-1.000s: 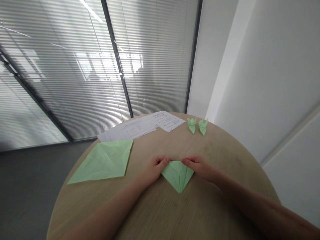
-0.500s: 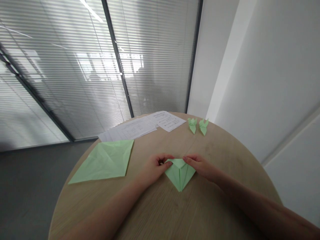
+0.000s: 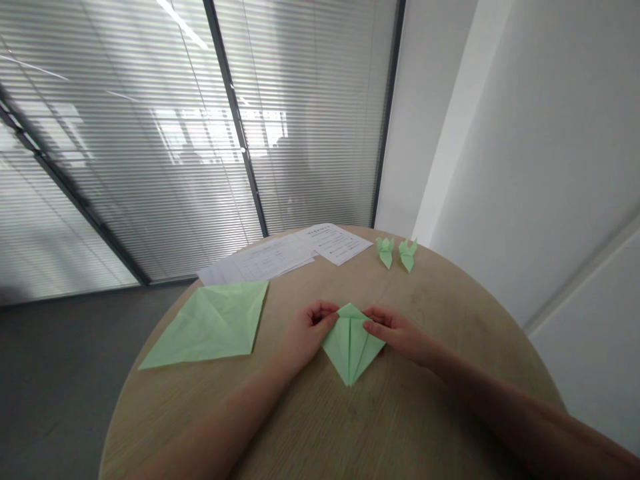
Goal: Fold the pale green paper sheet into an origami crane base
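A light green paper folded into a kite shape (image 3: 351, 343) lies on the round wooden table (image 3: 410, 413), its long point toward me. My left hand (image 3: 309, 328) pinches its left edge with curled fingers. My right hand (image 3: 395, 331) holds its right edge, fingers closed on the paper. A small top flap stands up between my fingertips.
A creased square sheet of green paper (image 3: 213, 323) lies to the left. White printed pages (image 3: 280, 257) rest at the far edge. Two small folded green figures (image 3: 397, 252) sit at the far right. Glass walls with blinds stand behind the table.
The top flap of the folded paper has been lifted and unfolded upward, so the flat top edge is now a peak. Both hands shifted slightly with it.
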{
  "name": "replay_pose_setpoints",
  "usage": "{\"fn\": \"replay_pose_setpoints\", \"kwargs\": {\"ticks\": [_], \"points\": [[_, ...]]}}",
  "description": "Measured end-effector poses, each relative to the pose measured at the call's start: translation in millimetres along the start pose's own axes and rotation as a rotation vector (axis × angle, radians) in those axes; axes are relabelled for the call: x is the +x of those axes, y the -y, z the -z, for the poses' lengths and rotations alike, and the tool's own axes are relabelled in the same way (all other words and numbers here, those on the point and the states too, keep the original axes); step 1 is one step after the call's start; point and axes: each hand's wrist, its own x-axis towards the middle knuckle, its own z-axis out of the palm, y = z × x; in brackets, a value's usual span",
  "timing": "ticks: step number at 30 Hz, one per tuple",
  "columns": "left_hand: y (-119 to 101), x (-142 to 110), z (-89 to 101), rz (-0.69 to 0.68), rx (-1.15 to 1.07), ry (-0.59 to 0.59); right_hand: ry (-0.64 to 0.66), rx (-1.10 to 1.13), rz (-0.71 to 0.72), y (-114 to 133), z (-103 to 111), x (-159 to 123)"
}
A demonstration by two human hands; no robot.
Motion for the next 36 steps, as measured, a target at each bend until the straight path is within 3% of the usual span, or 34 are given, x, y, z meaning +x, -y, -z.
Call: {"fn": "replay_pose_setpoints", "kwargs": {"ticks": [6, 10, 20, 36], "points": [[8.5, 4.5, -0.3, -0.028, -0.047, -0.037, -0.143, 0.032, 0.089, -5.4, 4.3, 5.7], [7.9, 3.0, 0.1, -0.094, 0.008, 0.006, -0.226, -0.021, 0.147, -6.1, 5.5, 6.9], [5.7, 1.9, 1.2, -0.05, 0.166, 0.005, -0.244, -0.039, 0.186, -11.9, 6.5, 8.7], [-5.3, -3.8, 2.7, 0.007, 0.22, 0.126, -0.251, -0.215, 0.133, -15.6, 10.4, 8.2]]}}
